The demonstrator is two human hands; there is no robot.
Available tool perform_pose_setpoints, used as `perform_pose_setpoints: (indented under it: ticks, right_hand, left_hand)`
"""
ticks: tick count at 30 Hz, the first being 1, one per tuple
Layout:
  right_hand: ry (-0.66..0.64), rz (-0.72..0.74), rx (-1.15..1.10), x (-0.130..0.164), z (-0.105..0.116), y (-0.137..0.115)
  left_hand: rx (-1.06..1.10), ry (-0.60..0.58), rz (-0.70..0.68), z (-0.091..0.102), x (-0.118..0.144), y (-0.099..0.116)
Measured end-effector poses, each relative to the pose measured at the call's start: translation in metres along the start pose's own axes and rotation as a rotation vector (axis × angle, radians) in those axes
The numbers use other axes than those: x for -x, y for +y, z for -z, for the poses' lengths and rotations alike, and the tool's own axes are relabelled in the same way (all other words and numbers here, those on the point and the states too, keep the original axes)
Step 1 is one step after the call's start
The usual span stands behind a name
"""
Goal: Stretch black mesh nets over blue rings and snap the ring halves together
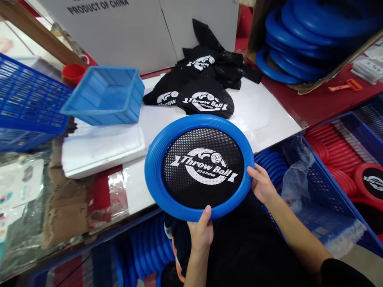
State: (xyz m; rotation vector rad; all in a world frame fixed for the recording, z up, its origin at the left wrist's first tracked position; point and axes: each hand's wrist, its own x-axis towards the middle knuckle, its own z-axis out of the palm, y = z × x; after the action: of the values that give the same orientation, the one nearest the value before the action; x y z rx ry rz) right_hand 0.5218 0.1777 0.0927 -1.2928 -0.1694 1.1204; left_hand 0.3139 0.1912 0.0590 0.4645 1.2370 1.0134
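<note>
While black mesh pieces [209, 97] lie nearby, left hand [201, 232] and right hand [263, 184] grip a blue-rimmed disc [199, 167] by its edge over the bench [290, 100] front, likely keeping its lettering [209, 166] uncovered.

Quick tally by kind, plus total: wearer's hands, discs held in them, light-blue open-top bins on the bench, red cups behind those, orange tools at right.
Left hand, right hand: 2
Blue disc: 1
Light-blue bin: 1
Red cup: 1
Orange tool: 1
Total: 6
</note>
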Motion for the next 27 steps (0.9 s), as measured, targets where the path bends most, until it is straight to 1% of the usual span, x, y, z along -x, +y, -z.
perform_pose_setpoints:
  ticks: [3, 7, 9, 12, 16, 18, 22, 27]
  right_hand:
    - [-0.042, -0.030, 0.058, -0.005, 0.008, -0.007]
    - [-0.018, -0.033, 0.087, -0.009, 0.014, -0.013]
    - [-0.023, -0.039, 0.104, -0.009, 0.014, -0.013]
    - [0.000, -0.014, 0.104, -0.006, 0.011, -0.008]
    - [0.049, 0.041, 0.077, -0.005, 0.009, 0.001]
    - [0.044, 0.047, 0.085, -0.006, 0.011, 0.002]
    - [-0.037, -0.005, 0.130, -0.010, 0.018, -0.008]
    - [-0.045, -0.003, 0.136, -0.011, 0.022, -0.021]
  left_hand:
    - [-0.006, -0.002, 0.010, 0.010, -0.002, -0.002]
    - [-0.046, -0.035, 0.057, 0.029, -0.007, -0.004]
    - [-0.062, -0.027, 0.065, 0.035, -0.007, -0.003]
    - [-0.074, -0.011, 0.056, 0.037, -0.007, -0.001]
    - [-0.088, -0.047, 0.038, 0.036, -0.007, 0.001]
    - [-0.090, -0.060, 0.034, 0.037, -0.007, 0.000]
    - [-0.091, -0.065, 0.044, 0.044, -0.007, -0.002]
    - [-0.122, -0.100, 0.069, 0.055, -0.007, 0.004]
